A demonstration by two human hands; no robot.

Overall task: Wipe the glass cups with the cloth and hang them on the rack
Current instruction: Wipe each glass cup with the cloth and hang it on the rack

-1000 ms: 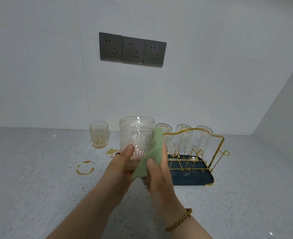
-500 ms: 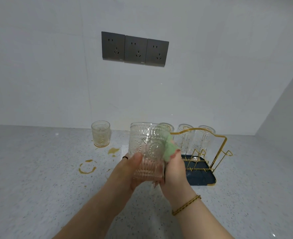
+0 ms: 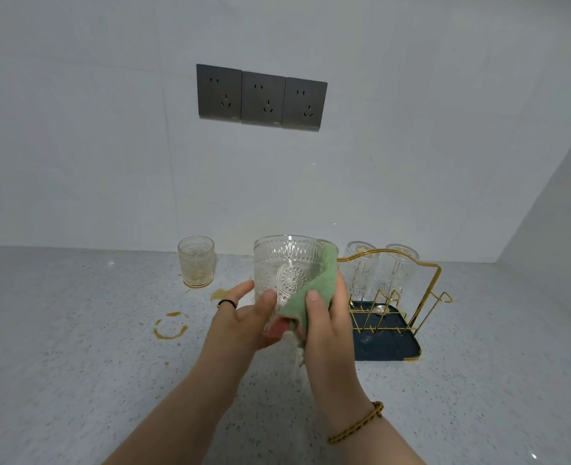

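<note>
Held cup [image 3: 286,273] is kept upright, off the bench [image 3: 76,347], just in front of the rack [image 3: 426,297]. Left grip [image 3: 240,318] is clamped round the cup's lower wall, thumb in front, likely to steady it while the far side is rubbed. Right grip [image 3: 326,318] is clamped on the green cloth [image 3: 314,286], which is pressed against the cup's right wall.

Cup: clear embossed glass, medallion pattern, ribbed below; no residue can be made out. Wiping is judged under way; hanging not yet done.

Hung cups [image 3: 359,273] are seen inverted on the rack: two plainly, a third apparently half hidden behind the cloth. One dirty cup [image 3: 196,261] stands on the bench at left, yellowish dregs inside, spill rings [image 3: 171,325] beside it.
</note>
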